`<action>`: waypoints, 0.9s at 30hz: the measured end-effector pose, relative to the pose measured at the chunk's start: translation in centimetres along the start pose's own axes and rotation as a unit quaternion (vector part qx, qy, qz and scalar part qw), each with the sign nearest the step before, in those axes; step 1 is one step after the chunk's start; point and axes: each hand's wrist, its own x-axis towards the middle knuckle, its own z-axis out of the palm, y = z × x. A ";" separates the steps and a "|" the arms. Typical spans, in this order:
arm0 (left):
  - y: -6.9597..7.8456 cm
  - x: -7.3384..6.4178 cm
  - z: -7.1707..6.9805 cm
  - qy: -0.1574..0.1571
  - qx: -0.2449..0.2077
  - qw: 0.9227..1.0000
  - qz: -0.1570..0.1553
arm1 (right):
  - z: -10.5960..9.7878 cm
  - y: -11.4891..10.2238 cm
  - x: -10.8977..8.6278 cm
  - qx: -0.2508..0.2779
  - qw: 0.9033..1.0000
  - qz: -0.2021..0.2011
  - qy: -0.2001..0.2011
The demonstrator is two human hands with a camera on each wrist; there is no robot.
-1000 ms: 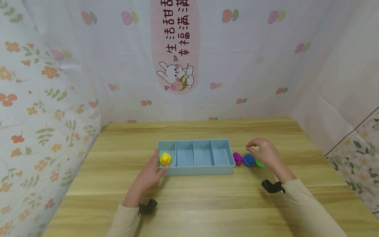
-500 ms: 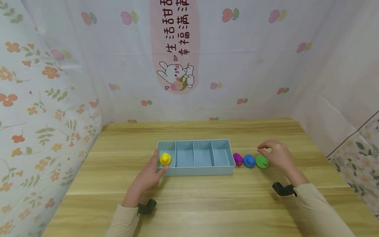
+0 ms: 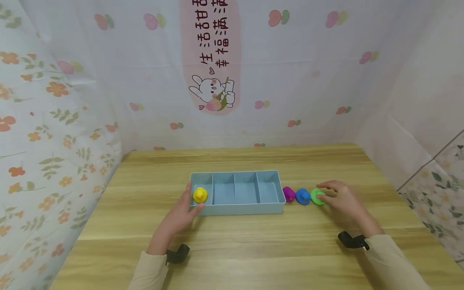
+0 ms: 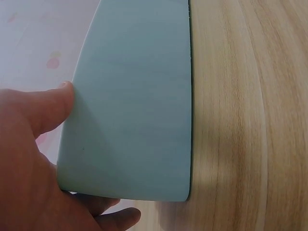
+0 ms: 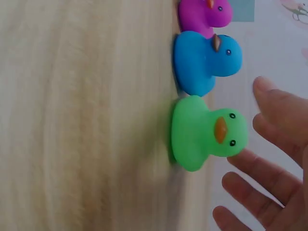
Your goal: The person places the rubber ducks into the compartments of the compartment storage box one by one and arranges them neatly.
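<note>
A light blue box with several compartments stands on the table. My left hand holds its left end, thumb at the front rim and fingers round the end wall; the left wrist view shows the box's front wall up close. A yellow rubber duck sits in the leftmost compartment. Over at the right, my right hand is spread at the green rubber duck, thumb and fingers apart, fingertips close to its head. Beside that duck is a blue one, then a purple one against the box's right end.
The wooden table reaches back to a white printed curtain, and fabric also hangs at both sides. Each wrist wears a black camera mount, like the right one.
My right hand moves rightward, then lowers to the green duck, its pinched fingers spreading apart. The left hand keeps its place on the box. The head view shifts slightly.
</note>
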 end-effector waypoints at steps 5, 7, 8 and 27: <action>0.2 -0.1 -0.3 0.000 0.001 1.000 0.003 | 0.8 0.5 -0.3 0.029 1.000 0.000 -0.003; 0.2 -0.1 -0.3 -0.001 0.001 1.000 0.003 | 1.0 0.7 -0.5 0.038 0.999 0.006 -0.008; 0.2 -0.1 -0.3 -0.002 0.000 1.000 0.002 | 1.1 0.8 -0.7 0.039 0.999 0.009 -0.009; 0.4 -0.2 -0.2 0.001 0.012 1.000 -0.004 | 2.3 2.5 -1.2 0.078 0.997 0.015 0.006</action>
